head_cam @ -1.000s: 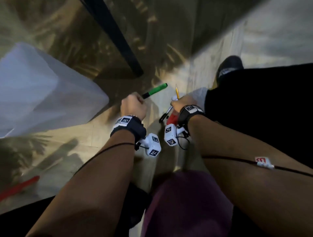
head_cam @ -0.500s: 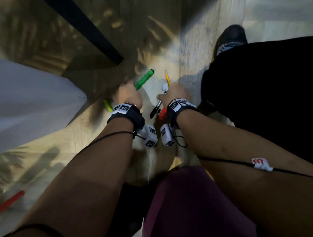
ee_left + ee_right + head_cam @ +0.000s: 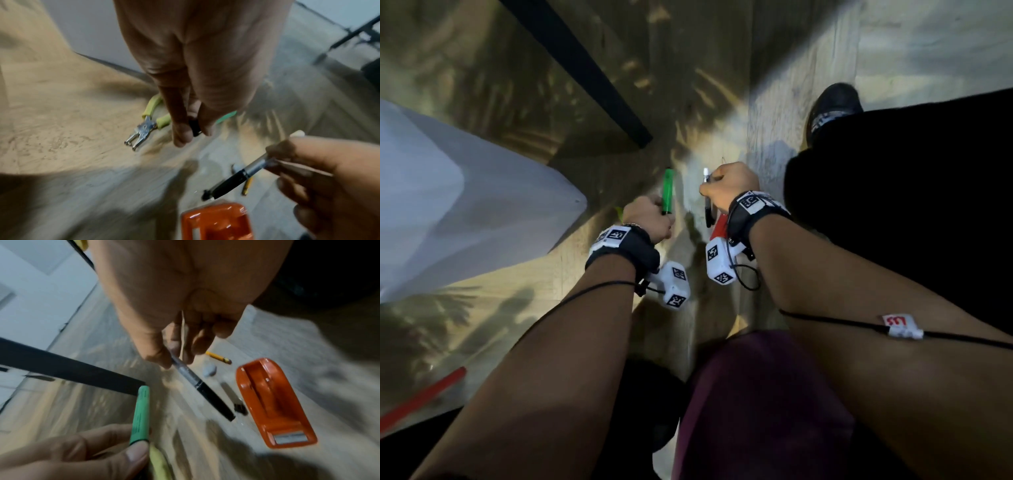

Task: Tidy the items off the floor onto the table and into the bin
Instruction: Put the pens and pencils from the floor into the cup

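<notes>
My left hand (image 3: 650, 219) grips a green marker (image 3: 667, 192) that points away from me, just above the wooden floor. The left wrist view shows its fingers (image 3: 180, 138) curled round the marker's black end. My right hand (image 3: 729, 188) pinches a black and silver pen (image 3: 707, 205) together with a thin pale stick (image 3: 182, 334). On the floor below lie yellow-handled pliers (image 3: 144, 128), an orange tape dispenser (image 3: 271, 404), a yellow pencil (image 3: 219, 357), a pale eraser (image 3: 209, 370) and a small black brush-like piece (image 3: 234, 400).
A black table leg (image 3: 585, 75) stands on the floor just beyond the hands. A large white bag-like shape (image 3: 448, 205) fills the left side. A red stick (image 3: 421, 397) lies at the lower left. My shoe (image 3: 832, 106) and dark trousers are on the right.
The green marker has swung from slanting right to pointing straight away from me. Both hands keep their hold and have stayed close together above the floor.
</notes>
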